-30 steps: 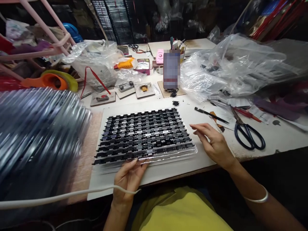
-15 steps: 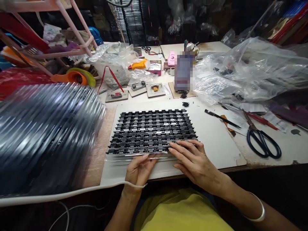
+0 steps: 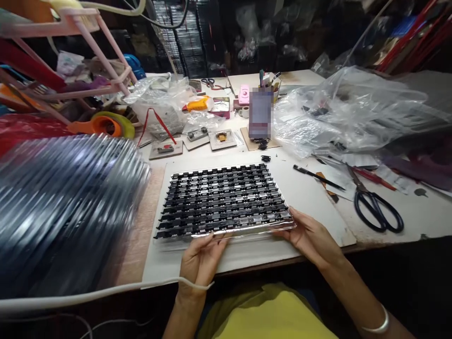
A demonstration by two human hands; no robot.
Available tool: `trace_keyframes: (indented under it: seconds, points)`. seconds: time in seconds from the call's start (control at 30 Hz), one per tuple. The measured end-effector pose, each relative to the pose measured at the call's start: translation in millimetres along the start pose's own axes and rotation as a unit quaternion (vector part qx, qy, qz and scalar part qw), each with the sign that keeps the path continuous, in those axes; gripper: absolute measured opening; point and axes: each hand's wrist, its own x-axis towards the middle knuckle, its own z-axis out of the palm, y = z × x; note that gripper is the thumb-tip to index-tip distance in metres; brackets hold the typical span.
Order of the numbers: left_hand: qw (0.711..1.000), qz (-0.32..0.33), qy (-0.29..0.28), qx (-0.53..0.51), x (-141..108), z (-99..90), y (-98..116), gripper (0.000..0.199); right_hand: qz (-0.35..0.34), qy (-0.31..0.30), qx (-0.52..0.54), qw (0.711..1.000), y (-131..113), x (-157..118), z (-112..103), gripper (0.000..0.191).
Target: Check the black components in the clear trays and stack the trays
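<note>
The clear tray [image 3: 247,232] is held over the white board [image 3: 314,205] near the bench's [image 3: 420,221] front edge — board surface separates it from the scissors [image 3: 360,189]. Left hand [image 3: 200,260] pinches its near edge, right hand [image 3: 314,239] its near-right corner. Rim glossy, transparent — rows of black parts [image 3: 222,193] inside.

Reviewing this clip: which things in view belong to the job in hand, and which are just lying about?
In use:
clear plastic tray, held by left hand and right hand
black parts, in rows on it
possibly the plastic stack, left

Apparently just lying about:
scissors
black pen-like tool
clear plastic bags, right
</note>
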Motion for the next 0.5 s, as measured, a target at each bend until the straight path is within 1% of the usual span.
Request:
trace_keyframes:
  seconds: [0.1, 0.17, 0.23, 0.3, 0.37, 0.5]
  points:
    - [0.999, 0.040, -0.006, -0.016, -7.8, 2.7, 8.3, 0.030, 0.009, -0.011, -0.001, 1.000, 1.2, 1.9, 3.1, 0.024]
    - [0.996, 0.087, -0.006, -0.027, -13.8, -0.5, 21.2, 0.028, 0.019, -0.011, -0.017, 1.000, 0.7, 2.6, 1.8, 0.026]
    - [0.992, 0.119, -0.004, -0.029, -19.4, -7.0, 36.4, 0.023, 0.022, 0.002, -0.030, 0.999, -0.1, 3.7, -1.3, 0.029]
    - [0.991, 0.131, 0.003, -0.019, -23.2, -14.0, 48.9, 0.024, 0.015, 0.024, -0.042, 0.999, -0.4, 5.6, -4.4, 0.032]
    - [0.990, 0.138, 0.012, -0.002, -24.4, -19.1, 56.0, 0.027, 0.001, 0.049, -0.054, 0.997, 0.1, 7.5, -6.3, 0.031]
    - [0.990, 0.141, -0.003, 0.017, -23.6, -22.3, 56.9, 0.031, -0.040, 0.108, -0.045, 0.992, 3.3, 8.8, -2.6, 0.021]
